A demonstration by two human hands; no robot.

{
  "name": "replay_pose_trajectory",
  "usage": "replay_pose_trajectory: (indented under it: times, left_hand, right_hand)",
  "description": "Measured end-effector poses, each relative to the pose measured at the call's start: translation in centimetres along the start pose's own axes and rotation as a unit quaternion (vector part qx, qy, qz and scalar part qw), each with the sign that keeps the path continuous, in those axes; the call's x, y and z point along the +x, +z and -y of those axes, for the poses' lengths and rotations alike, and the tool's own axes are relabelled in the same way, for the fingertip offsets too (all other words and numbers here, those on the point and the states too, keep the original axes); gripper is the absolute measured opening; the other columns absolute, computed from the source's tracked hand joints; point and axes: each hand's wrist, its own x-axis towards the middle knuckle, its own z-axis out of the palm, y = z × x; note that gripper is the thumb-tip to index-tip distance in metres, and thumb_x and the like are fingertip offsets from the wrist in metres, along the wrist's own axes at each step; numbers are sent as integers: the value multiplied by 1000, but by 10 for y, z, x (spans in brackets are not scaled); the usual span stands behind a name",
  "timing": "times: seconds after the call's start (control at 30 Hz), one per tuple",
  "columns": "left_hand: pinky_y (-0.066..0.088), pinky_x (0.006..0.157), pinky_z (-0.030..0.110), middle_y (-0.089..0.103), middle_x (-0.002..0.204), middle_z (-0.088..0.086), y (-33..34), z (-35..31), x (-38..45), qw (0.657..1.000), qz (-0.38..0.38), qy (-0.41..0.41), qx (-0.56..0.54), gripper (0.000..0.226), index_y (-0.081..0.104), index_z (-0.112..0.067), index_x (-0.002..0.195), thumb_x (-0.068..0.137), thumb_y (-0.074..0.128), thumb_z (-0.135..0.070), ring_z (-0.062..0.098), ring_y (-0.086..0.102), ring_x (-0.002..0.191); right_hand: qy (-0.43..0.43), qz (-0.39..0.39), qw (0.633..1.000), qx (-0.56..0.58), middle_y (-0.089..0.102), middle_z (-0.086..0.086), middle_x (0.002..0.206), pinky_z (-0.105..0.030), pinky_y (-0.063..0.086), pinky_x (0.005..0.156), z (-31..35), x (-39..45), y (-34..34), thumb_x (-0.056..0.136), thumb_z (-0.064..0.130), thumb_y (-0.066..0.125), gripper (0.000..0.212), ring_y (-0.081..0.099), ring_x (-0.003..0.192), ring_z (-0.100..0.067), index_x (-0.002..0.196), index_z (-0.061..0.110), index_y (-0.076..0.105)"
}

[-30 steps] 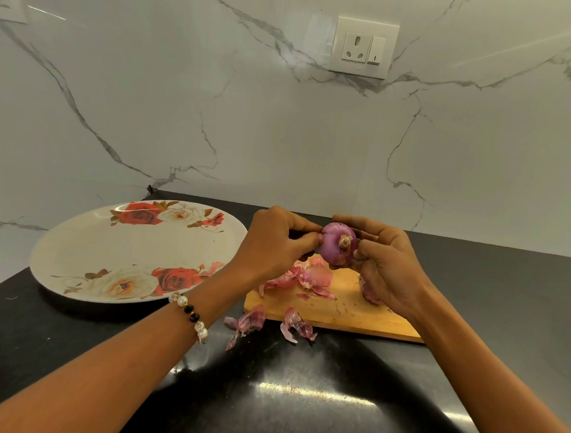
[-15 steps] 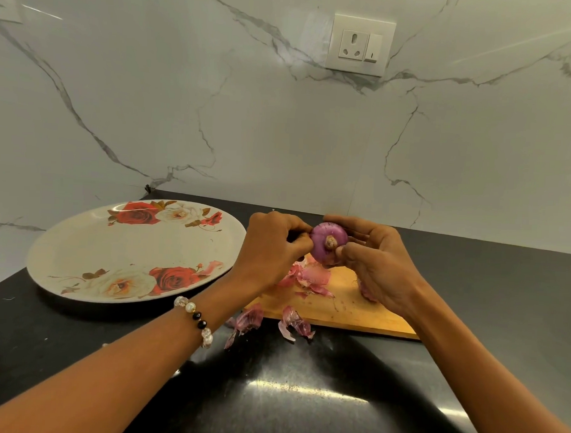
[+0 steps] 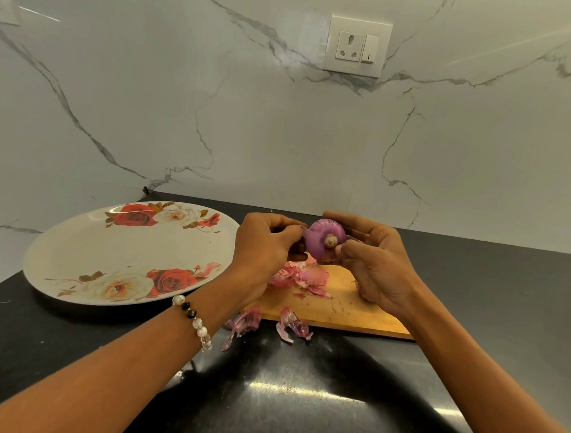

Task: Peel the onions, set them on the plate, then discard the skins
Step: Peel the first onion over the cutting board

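Observation:
A small purple onion is held in the air between both hands, above the far left end of a wooden cutting board. Its pale root end faces me. My right hand cups it from the right, thumb by the root. My left hand pinches at its left side with curled fingers. Pink onion skins lie in a heap on the board, and two more skin pieces lie on the counter by the board's front edge. A large white plate with red roses lies to the left, with nothing on it.
The black counter stretches toward me, glossy with light reflections. A marble wall stands behind, with a white power socket high up. A beaded bracelet is on my left wrist.
The onion has turned in my hands, so its root end now faces me more squarely. Both hands stayed above the board's far left end.

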Motion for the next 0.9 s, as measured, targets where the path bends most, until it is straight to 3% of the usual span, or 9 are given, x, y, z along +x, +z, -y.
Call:
replay_pose_trajectory:
  times: [0.13,0.37,0.53,0.6,0.7,0.8,0.9]
  left_hand:
    - [61,68,36,71,79,14,0,-4,-3,991,18,-74,-107,8,71,-2,87,88,63,-3,20,71,68]
    - [60,60,27,69,74,16,0,-10,-5,958,27,-171,-230,10,69,1,81,87,62,1,18,69,63]
    - [61,66,36,71,78,19,-4,-12,1,930,9,-212,-298,9,62,3,88,92,54,1,25,72,70]
    - [61,71,36,73,85,17,-8,-8,4,960,7,-180,-215,8,65,2,94,90,58,-1,24,72,76]
    - [59,79,38,73,92,8,-13,-3,6,998,5,-66,-10,13,70,-6,98,90,60,-3,19,71,83]
    - [58,81,31,73,94,1,-12,-3,6,995,1,20,103,19,74,-12,99,92,57,-7,14,68,86]
    - [56,73,21,73,93,0,-10,-4,5,992,7,67,106,16,73,-13,101,92,60,-13,11,69,82]
  right_hand:
    - [13,-1,999,47,67,-13,111,-38,61,76,1,0,0,82,-26,46,47,67,104,-30,109,5,68]
    - [20,-12,993,119,71,-13,108,-50,58,84,0,2,0,83,-26,39,48,71,97,-25,109,2,68]
    - [27,-37,984,172,70,-13,106,-48,59,80,4,4,-3,86,-24,36,44,67,99,-28,109,-1,66]
    - [25,-45,984,169,69,-13,106,-45,60,78,7,5,-5,86,-23,36,44,68,96,-26,108,0,66]
    - [25,-52,986,155,70,-11,107,-40,61,76,7,6,-8,86,-23,36,45,70,94,-25,109,1,66]
    - [24,-54,991,120,71,-10,107,-40,61,77,4,7,-10,85,-24,37,47,68,101,-27,111,1,66]
    - [17,-48,996,75,71,-10,108,-45,59,81,2,6,-11,84,-24,40,47,67,103,-28,110,4,68]
